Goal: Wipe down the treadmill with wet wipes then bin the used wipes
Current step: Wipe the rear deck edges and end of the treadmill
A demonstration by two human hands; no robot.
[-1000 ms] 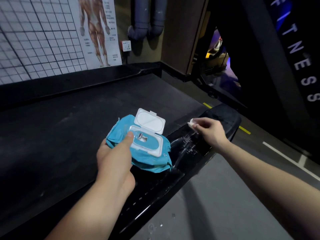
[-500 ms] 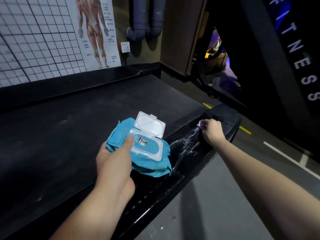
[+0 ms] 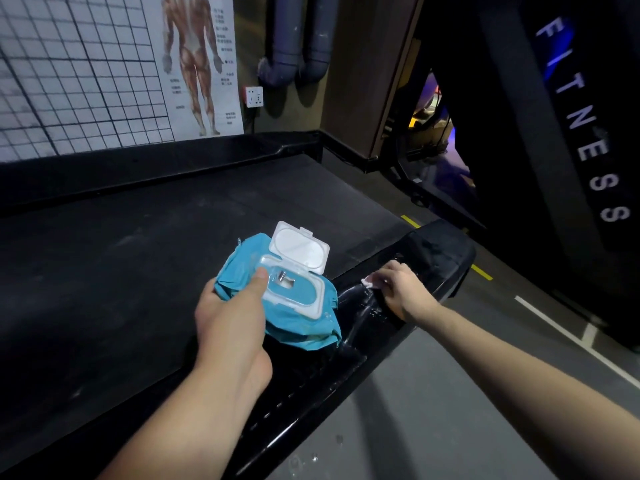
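Left grip [image 3: 228, 320] clasps blue wipe pack [image 3: 298, 323] — panel [image 3: 554, 133] reads "FITNESS".

An anatomy poster [image 3: 198, 64] is hanging on the wall [image 3: 250, 39] beside grey pipes [image 3: 294, 39]. White lines [image 3: 554, 323] are crossing the grey floor [image 3: 433, 393].

Far left wall: white grid panel [image 3: 76, 74], black lines. Just right of it, anatomy poster [image 3: 199, 64], muscle figure seen from the back, captions too small to read. Right again: white wall socket [image 3: 254, 97], then two grey pipes [image 3: 294, 39] with elbows, then brown wooden panel [image 3: 360, 81]. Far right: dark pillar [image 3: 571, 116] lettered "FITNESS" top to bottom. Grey floor [image 3: 433, 393] near right, carrying a yellow line [image 3: 481, 271], a white line [image 3: 561, 330] and near droplets [image 3: 304, 460].
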